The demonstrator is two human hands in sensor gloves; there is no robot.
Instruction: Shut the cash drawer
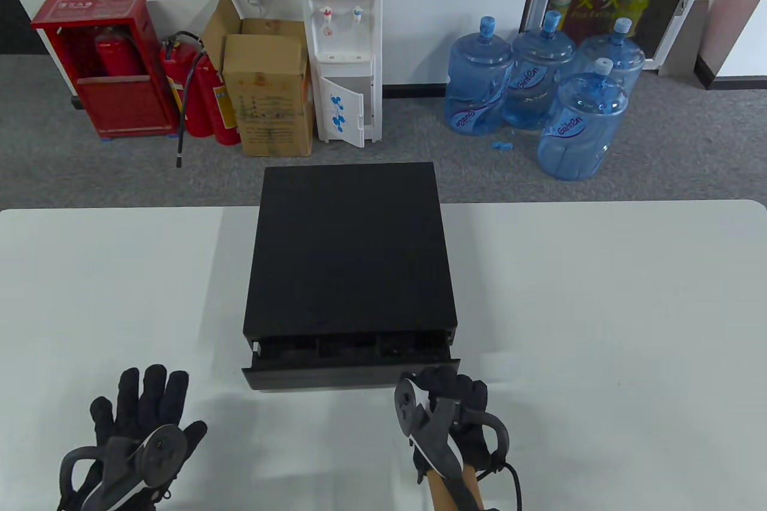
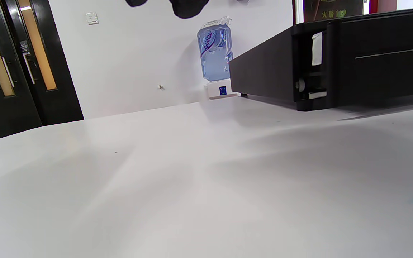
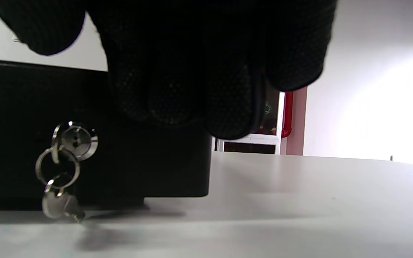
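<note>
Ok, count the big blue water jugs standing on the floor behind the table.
4, clustered right of the dispenser: left jug, middle jug, back-right jug, front jug. Others may be hidden.

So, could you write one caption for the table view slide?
Right hand at the front of the slightly open cash drawer; left hand flat on the white table.

You're getting open surface on both sides of the drawer; keys are hanging off its front, beside your right fingers.
</note>
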